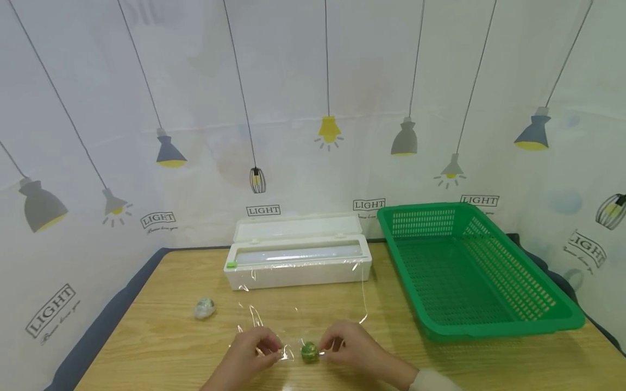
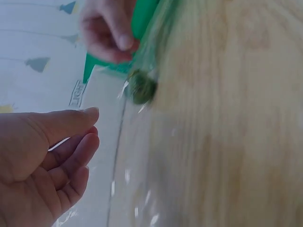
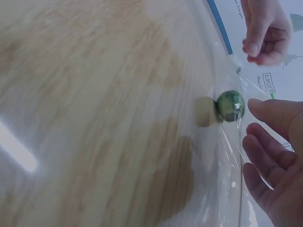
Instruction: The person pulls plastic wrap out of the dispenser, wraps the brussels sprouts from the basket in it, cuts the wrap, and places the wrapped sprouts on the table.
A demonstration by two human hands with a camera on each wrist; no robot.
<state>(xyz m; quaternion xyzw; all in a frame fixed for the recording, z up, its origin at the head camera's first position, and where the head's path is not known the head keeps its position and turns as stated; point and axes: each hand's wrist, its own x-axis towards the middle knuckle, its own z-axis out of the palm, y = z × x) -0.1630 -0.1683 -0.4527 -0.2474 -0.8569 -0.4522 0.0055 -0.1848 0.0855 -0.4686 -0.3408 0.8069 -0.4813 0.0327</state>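
Two hands, the left hand [image 1: 254,347] and right hand [image 1: 349,343], pinch a thin clear plastic film [image 1: 303,309] either side of a small round green ball [image 1: 310,352]. The film looks light, limp and clingy, best held at its edges.

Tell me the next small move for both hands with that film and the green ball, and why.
Probably fold the film's near edge over the green ball. The ball lies on the cling film, a sheet spread flat on the table. The left hand and right hand flank it at that edge. The film does not yet look closed over the top.

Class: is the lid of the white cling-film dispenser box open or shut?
Open: the lid stands raised behind the dispenser box.
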